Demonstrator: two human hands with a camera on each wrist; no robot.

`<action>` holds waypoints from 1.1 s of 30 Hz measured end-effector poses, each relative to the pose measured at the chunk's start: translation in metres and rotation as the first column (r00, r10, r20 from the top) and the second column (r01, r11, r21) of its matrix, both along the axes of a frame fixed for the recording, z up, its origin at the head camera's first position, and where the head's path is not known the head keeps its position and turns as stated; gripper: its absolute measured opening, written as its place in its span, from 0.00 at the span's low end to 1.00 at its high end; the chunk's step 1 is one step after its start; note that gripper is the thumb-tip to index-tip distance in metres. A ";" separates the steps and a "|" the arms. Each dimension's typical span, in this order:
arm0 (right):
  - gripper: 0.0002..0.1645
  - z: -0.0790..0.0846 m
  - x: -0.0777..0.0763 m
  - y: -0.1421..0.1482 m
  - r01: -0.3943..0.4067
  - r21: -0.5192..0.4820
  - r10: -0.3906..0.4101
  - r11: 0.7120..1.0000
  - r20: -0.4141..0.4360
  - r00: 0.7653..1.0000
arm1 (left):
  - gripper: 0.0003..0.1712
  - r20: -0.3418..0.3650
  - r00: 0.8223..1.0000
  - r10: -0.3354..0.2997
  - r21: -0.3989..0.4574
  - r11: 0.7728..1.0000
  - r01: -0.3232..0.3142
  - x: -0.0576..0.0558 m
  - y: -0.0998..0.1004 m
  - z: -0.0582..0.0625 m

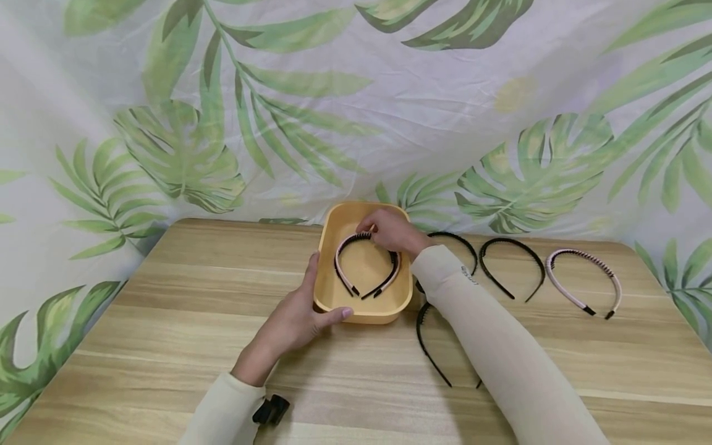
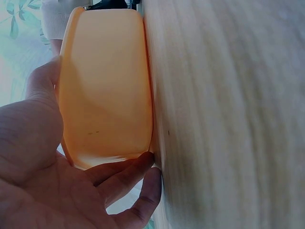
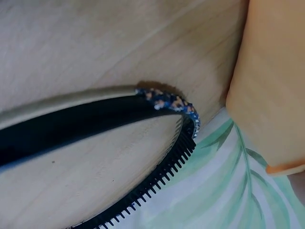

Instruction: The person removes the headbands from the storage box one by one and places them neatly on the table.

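A yellow rectangular box point(image 1: 369, 318) stands on the table, and my left hand point(image 1: 292, 318) grips its near left corner, thumb on the front rim. The left wrist view shows the fingers point(image 2: 126, 183) bent against the box's outer wall point(image 2: 105, 86). Inside the box lie a pink headband point(image 1: 346, 277) and at least one black headband point(image 1: 371, 292), overlapping. My right hand point(image 1: 392, 228) reaches in over the far rim and pinches the top of these headbands; its fingertips are partly hidden. The right wrist view misses that grip.
Right of the box lie black headbands point(image 1: 474, 247) point(image 1: 497, 281) and a pink headband point(image 1: 567, 295). Another black headband point(image 1: 427, 346) is partly under my right sleeve. Close to the right wrist camera is a toothed headband with beads point(image 3: 167, 101). A leaf-print cloth point(image 1: 311, 142) hangs behind the table.
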State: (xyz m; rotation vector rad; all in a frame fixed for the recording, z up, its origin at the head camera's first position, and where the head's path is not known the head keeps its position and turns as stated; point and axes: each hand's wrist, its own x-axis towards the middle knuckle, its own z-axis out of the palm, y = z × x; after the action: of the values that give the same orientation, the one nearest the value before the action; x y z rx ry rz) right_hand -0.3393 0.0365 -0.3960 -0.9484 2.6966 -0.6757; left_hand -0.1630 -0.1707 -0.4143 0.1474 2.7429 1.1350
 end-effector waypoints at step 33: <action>0.15 -0.004 -0.003 -0.001 0.008 -0.038 -0.011 0.999 -0.068 0.998 | 0.72 0.006 1.000 -0.009 0.001 1.000 0.009 0.000 -0.001 0.000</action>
State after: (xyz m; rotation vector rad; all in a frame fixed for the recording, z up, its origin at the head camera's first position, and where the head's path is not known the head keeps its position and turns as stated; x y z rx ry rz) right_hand -0.3422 0.0360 -0.3997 -0.9861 2.7584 -0.7111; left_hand -0.1629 -0.1714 -0.4148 0.1552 2.7336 1.1326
